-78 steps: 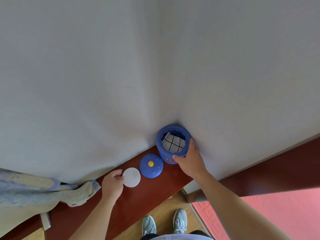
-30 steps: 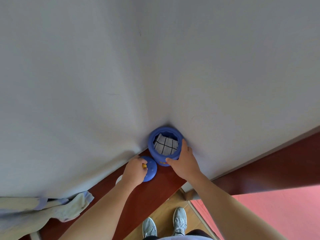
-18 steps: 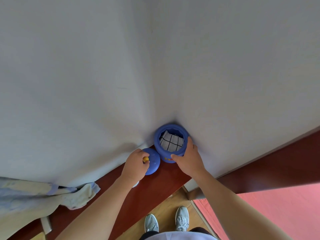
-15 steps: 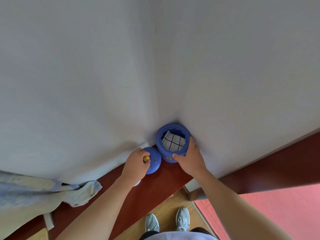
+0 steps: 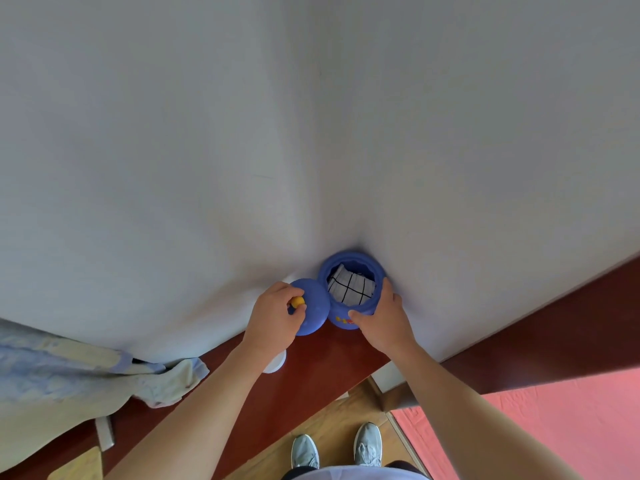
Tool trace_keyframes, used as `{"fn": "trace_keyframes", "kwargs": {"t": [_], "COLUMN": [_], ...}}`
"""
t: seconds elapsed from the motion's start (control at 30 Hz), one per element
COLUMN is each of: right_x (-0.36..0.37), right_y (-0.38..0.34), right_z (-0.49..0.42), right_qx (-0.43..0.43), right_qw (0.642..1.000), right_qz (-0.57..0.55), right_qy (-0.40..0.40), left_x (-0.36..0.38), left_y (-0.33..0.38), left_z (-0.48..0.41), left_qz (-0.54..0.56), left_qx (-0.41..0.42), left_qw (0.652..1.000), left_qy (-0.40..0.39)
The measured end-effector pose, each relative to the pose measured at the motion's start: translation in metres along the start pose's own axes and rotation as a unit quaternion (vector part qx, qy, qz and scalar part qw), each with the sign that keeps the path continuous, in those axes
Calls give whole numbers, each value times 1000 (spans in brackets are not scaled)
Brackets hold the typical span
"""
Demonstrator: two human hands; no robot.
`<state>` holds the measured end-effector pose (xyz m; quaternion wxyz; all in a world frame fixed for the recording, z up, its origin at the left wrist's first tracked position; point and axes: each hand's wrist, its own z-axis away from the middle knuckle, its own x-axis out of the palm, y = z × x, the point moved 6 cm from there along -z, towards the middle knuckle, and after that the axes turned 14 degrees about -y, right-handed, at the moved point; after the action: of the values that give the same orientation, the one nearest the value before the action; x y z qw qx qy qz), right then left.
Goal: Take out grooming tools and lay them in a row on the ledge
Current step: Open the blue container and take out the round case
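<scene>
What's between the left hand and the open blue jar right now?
Head view: the domed blue plastic lid, whose yellow knob the left hand pinches, fills that gap beside the round blue plastic jar.

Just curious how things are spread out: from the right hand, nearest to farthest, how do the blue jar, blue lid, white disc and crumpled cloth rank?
1. blue jar: gripped by the right hand.
2. blue lid: just left of it.
3. white disc: farther left, under the left arm.
4. crumpled cloth: far left on the ledge.
</scene>
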<state>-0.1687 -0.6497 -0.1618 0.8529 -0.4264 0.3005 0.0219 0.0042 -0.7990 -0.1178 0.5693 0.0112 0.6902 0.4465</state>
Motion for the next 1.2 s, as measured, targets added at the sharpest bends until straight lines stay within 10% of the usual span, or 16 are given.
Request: {"fn": "trace_keyframes", "kwargs": {"t": [1.2], "right_x": [-5], "right_y": [8], "right_z": [-4], "right_qx": [-65], "right_qw": [996], "right_qz": [-39], "right_qy": [36], "left_x": [49], "left_y": [76], "left_z": [-89], "left_qz": [-37], "left_qx": [58], "left_qw": [992], "left_qy": [-104]}}
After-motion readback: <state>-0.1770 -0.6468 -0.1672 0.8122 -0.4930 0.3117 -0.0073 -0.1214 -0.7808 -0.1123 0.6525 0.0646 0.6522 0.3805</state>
